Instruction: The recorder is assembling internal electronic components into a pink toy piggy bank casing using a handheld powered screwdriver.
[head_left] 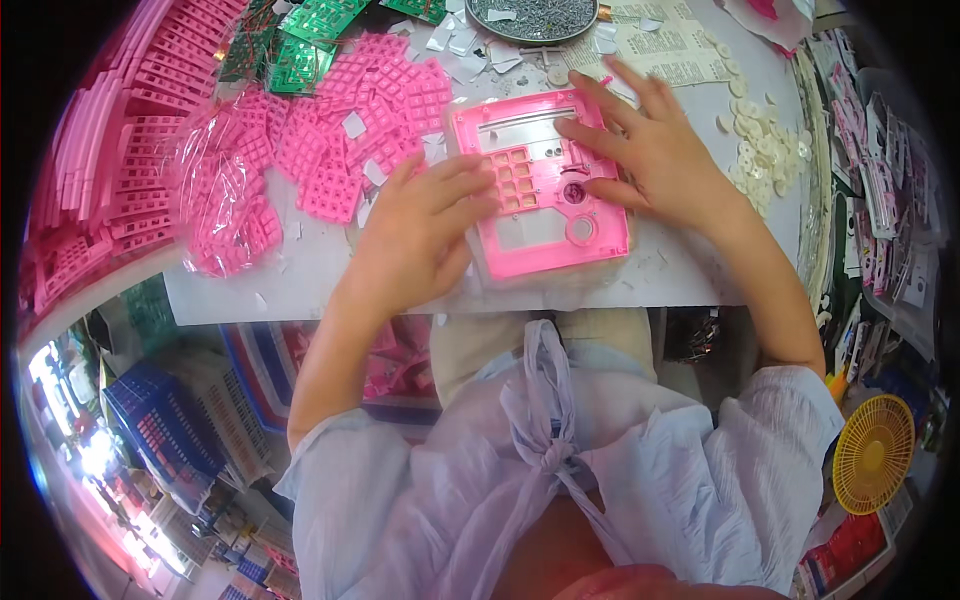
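Note:
A pink plastic casing (548, 178) lies on the white tabletop in front of me, on what looks like clear film. It has a grid of square holes, a long rectangular window and round openings; a small dark round part (574, 192) sits in one of them. My left hand (425, 225) is at the casing's left edge, its fingers stretched out over the grid and slightly blurred. Over the upper right side spreads my right hand (655, 150), fingers apart, with thumb and fingertips close to the dark part. Neither hand visibly holds anything.
Left of the casing are heaped pink keypads (370, 95), a clear bag (232, 190) of pink parts and stacked pink panels (150, 150). Green circuit boards (305, 50) and a round tray (535, 20) of small metal pieces lie behind. White discs (765, 150) are scattered right.

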